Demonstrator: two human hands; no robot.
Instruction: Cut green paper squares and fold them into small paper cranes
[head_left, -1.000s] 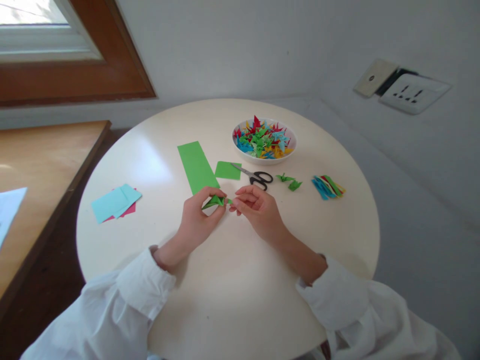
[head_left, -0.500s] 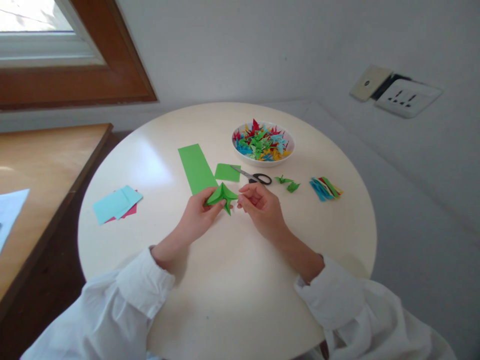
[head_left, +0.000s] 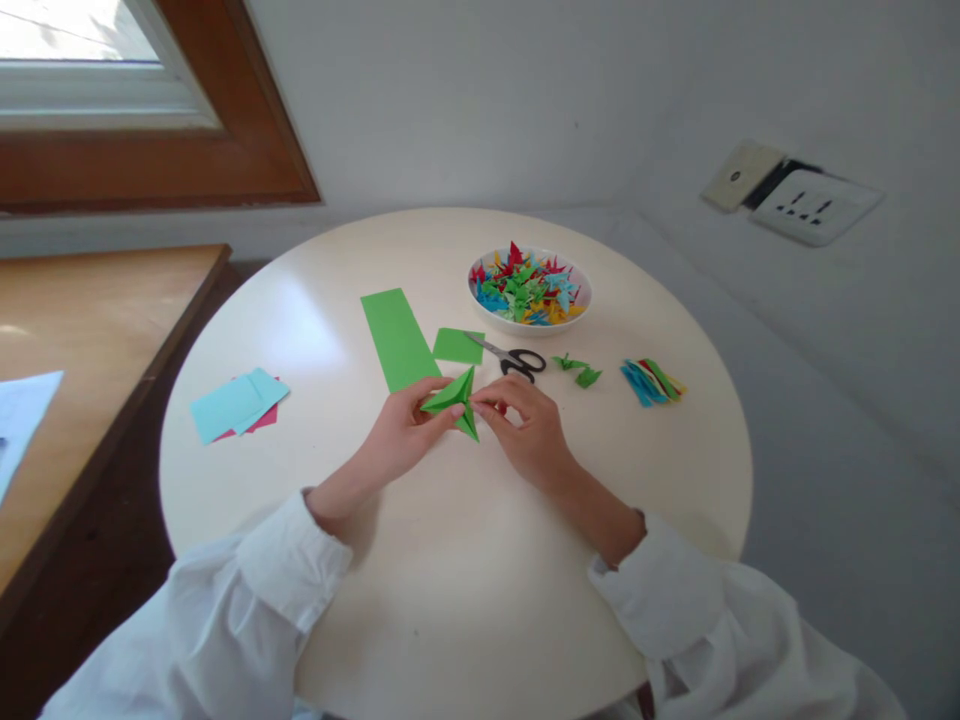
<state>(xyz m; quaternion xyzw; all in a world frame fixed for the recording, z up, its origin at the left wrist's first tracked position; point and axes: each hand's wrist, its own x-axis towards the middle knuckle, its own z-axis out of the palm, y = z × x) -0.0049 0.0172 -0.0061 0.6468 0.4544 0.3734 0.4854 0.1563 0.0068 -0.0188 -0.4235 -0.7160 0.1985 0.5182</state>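
Observation:
A partly folded piece of green origami paper (head_left: 453,394) is held above the table, its pointed flaps spread. My left hand (head_left: 409,425) grips it from the left, thumb on its front. From the other side my right hand (head_left: 529,420) pinches its right edge between thumb and fingertips. Just beyond my left hand lies a long green paper strip (head_left: 399,338), and a green paper square (head_left: 458,346) is beside it. Black-handled scissors (head_left: 517,360) rest past my right hand, one blade tip over the square.
A white bowl (head_left: 531,328) full of colourful paper cranes stands at the back. Small green folded pieces (head_left: 588,377) and a pile of coloured paper strips (head_left: 651,382) lie right. Light blue and red papers (head_left: 238,402) lie left on the round table (head_left: 450,600).
The green origami has turned in my left hand, its upper point now leaning right. My right fingers have closed in on its edge. The view has shifted slightly.

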